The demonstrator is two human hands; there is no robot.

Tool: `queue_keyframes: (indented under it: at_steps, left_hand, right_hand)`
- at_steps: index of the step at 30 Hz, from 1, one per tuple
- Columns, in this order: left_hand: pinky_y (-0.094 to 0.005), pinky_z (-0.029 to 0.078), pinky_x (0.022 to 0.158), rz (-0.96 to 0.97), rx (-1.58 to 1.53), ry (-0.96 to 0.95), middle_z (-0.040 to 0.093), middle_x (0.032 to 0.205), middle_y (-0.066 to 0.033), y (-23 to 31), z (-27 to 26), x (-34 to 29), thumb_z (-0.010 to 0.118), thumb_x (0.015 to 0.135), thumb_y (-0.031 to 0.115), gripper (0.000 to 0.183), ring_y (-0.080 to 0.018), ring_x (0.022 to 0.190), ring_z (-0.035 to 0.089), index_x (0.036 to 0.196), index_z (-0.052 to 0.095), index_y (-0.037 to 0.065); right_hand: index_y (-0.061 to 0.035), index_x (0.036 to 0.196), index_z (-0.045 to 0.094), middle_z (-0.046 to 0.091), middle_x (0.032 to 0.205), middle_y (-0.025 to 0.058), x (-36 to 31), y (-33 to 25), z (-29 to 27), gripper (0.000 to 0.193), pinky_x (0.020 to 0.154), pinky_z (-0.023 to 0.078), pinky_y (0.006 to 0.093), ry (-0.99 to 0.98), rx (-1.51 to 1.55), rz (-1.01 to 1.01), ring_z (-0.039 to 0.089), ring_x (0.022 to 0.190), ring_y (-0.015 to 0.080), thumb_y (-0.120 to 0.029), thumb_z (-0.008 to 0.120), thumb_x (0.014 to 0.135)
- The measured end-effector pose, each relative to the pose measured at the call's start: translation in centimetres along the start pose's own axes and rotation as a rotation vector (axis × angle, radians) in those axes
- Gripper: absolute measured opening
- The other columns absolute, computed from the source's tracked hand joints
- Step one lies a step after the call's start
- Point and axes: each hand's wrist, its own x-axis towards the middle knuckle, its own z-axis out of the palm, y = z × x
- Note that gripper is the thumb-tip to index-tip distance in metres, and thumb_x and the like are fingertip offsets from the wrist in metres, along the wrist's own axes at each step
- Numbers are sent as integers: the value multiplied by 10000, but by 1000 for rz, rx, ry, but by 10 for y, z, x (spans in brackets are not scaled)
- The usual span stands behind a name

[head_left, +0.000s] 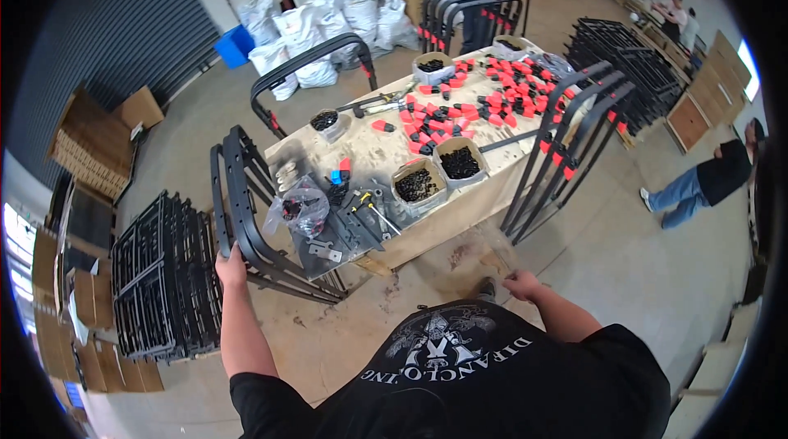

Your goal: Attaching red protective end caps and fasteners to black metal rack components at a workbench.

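Note:
My left hand (231, 265) is closed around the outer tube of a black metal frame (220, 201), one of several with rounded corners leaning upright at the table's left end. My right hand (521, 285) hangs near the table's front side, fingers curled in, and nothing shows in it. Between the hands stands a wooden worktable (373, 156). Red-and-black plastic pieces (435, 123) lie heaped across its top. Small black parts fill a box (419, 183) and another box (460, 161) at the near edge. A clear plastic bag (300, 209) and a yellow-handled screwdriver (382, 219) lie on the left part.
More black frames lean at the table's right end (566, 139) and far end (468, 12). Flat stacks of frames stand at left (168, 275) and far right (620, 61). White sacks (304, 45) line the wall. A person (710, 172) is at right; others are farther back.

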Motion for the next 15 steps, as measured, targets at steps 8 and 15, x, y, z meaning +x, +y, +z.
queue_keyframes:
  at_steps: [8, 15]
  left_hand:
    - [-273, 377, 390, -104, -12, 66, 519, 626, 33, -18, -102, 1, 736, 919, 215, 210, -90, 443, 470, 986, 597, 73]
    - [-296, 355, 431, -277, -351, 25, 457, 584, 21, -26, -103, -127, 680, 941, 253, 229, -125, 441, 438, 836, 556, 91]
  right_hand:
    - [16, 817, 706, 711, 758, 176, -48, 133, -7, 320, 645, 584, 394, -78, -215, 575, 710, 645, 278, -301, 676, 846]
    - [44, 944, 721, 745, 881, 204, -41, 129, -5, 394, 637, 587, 439, -70, -148, 407, 729, 709, 334, -334, 647, 865]
